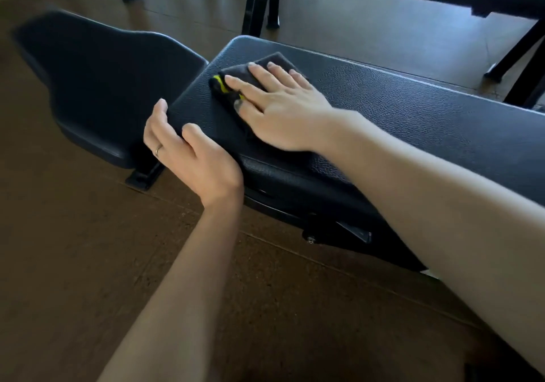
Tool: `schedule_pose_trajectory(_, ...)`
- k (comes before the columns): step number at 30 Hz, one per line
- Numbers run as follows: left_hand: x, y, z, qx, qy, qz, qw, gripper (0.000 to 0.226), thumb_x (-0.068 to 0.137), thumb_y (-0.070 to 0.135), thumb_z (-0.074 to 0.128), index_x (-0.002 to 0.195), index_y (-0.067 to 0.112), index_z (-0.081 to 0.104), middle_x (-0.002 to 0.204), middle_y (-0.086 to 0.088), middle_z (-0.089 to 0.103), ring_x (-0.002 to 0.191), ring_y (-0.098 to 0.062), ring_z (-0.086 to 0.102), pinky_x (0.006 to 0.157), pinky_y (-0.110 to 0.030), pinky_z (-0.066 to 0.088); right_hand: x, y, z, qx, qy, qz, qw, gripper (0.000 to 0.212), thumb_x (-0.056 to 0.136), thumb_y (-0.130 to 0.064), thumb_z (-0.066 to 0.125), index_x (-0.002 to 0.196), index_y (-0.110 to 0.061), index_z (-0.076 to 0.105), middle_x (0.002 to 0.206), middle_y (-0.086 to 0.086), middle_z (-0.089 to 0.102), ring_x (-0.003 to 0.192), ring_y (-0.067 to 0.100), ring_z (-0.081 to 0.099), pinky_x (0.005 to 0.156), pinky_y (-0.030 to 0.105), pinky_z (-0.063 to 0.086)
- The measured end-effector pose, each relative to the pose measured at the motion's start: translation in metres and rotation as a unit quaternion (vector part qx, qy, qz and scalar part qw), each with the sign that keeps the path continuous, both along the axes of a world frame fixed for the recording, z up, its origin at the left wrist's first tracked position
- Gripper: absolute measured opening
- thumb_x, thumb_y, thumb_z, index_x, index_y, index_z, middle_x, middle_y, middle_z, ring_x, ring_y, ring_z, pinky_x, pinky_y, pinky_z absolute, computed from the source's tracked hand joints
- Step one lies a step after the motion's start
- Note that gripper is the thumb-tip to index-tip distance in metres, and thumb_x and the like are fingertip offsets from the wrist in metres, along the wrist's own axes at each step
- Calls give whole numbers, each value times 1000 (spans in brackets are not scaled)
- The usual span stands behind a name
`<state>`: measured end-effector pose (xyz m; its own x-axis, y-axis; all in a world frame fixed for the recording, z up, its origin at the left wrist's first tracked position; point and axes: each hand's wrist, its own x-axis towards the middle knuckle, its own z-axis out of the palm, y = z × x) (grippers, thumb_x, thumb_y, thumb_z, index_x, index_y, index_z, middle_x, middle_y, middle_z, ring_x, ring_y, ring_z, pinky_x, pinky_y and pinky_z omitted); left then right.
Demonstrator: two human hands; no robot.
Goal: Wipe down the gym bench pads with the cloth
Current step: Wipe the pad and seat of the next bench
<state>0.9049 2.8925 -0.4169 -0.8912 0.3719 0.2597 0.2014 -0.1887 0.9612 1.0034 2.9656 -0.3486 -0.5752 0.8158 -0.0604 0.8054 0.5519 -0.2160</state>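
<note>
Straight fingers (259, 75) on cloth (236, 81)

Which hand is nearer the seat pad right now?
Left. The left hand rests on the near corner of the long back pad, right beside the seat pad. The right hand presses the cloth farther along the back pad.
</note>
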Motion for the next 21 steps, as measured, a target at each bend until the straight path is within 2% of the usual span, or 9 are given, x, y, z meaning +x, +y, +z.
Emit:
schedule_pose_trajectory(4, -1, -3, 0, 5, 1, -10, 1000, 53, 93, 20, 34, 142, 15, 53, 147, -2, 43, 133, -19, 45, 109, -42, 41, 19, 52, 5, 2, -16, -58, 998, 58, 104, -59, 17, 161, -48, 11, 173, -5, 3, 159, 19, -2, 128, 41, -3)
schedule_pose_trajectory(9, -3, -2, -1, 12, 3, -13, 1000, 58, 89, 30, 34, 142, 14, 54, 144, -2, 45, 133, -25, 47, 108, -49, 42, 94, 53, 4, 11, -17, -161, 987, 58, 104, -60, 19, 161, -46, 16, 165, 4, 25, 155, 26, 16, 125, 40, 9)
schedule_pose_trajectory(11, -3, -1, -3, 19, -2, -11, 1000, 62, 86, 36, 34, 141, 16, 55, 144, 0, 46, 133, -25, 48, 107, -50, 43, 123, 36, 5, -1, -19, -183, 983, 57, 105, -58, 20, 161, -48, 15, 167, 3, 20, 156, 23, 11, 126, 38, 5)
schedule_pose_trajectory(13, -3, 1, -4, 23, -7, -8, 1000, 62, 85, 36, 33, 140, 18, 55, 144, 1, 46, 133, -24, 48, 108, -50, 43, 138, 20, 6, -26, -23, -199, 979, 55, 106, -57, 21, 160, -51, 12, 172, -1, 6, 158, 19, 0, 127, 37, -2)
schedule_pose_trajectory(15, -3, 2, -5, 32, -10, -7, 999, 61, 85, 35, 34, 140, 18, 56, 144, 0, 47, 133, -24, 49, 108, -50, 43, 136, 18, 4, -31, -27, -210, 977, 55, 106, -57, 21, 159, -52, 9, 173, 0, 0, 159, 19, -4, 127, 38, -5)
schedule_pose_trajectory(18, -2, 3, -8, 46, -8, -9, 999, 57, 86, 31, 36, 137, 17, 58, 141, -3, 49, 131, -26, 50, 106, -52, 44, 112, 47, 4, -16, -39, -201, 979, 57, 104, -59, 17, 160, -50, 9, 169, 6, 14, 156, 29, 9, 126, 44, 4)
schedule_pose_trajectory(21, -5, 3, -9, 51, -9, -14, 999, 55, 86, 29, 37, 134, 16, 59, 140, -4, 49, 129, -28, 52, 104, -54, 45, 85, 83, 6, -43, -29, -194, 980, 57, 100, -62, 14, 157, -54, 12, 165, 7, 25, 152, 35, 21, 123, 51, 14)
